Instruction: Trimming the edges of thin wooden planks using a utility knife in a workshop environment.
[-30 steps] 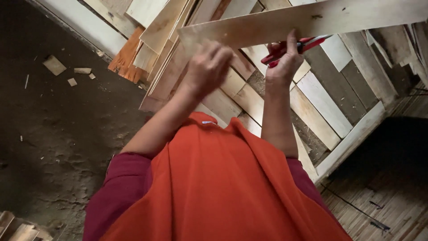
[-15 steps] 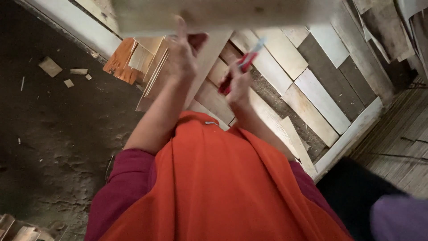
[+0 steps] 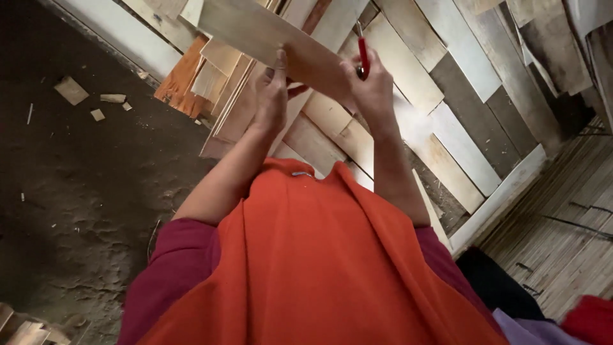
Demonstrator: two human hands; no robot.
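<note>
Both hands are being closed on one thin wooden board [image 3: 268, 35], which is being held up in front of the chest, above the floor. It is being pinched at its lower edge by the left hand [image 3: 271, 96], thumb on the upper face, while its right end is being gripped by the right hand [image 3: 370, 86], in which a red-handled tool [image 3: 363, 56] is also being clasped upright against the wood. Below, a platform of pale and grey planks [image 3: 460, 128] is being seen laid side by side, edged by a light beam [image 3: 504, 191]. To the left, a dark dirt floor [image 3: 76, 191] is being shown, with small wood scraps [image 3: 70, 91] scattered on it. Loose boards [image 3: 191, 80] are being stacked at the platform's edge. A ribbed mat [image 3: 562, 236] is lying to the right.
</note>
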